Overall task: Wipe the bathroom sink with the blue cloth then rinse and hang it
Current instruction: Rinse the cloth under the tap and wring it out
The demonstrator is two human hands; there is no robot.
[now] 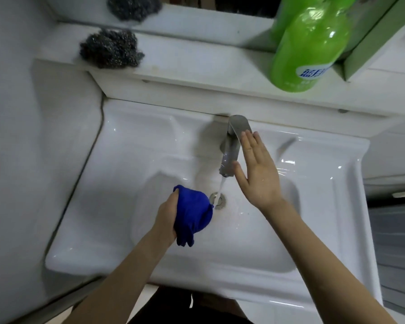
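Note:
The blue cloth (193, 212) is bunched into a ball in my left hand (166, 218), held over the basin of the white sink (117, 174), just left of the drain (218, 200). A thin stream of water runs from the metal faucet (232, 146) down onto the drain, beside the cloth. My right hand (256, 170) is flat with fingers apart, palm against the right side of the faucet, fingertips by its lever. It holds nothing.
A white ledge (197, 73) behind the sink carries a steel wool pad (111, 49) at the left and a green bottle (310, 45) at the right. A mirror above reflects the pad. A white wall runs along the sink's left side.

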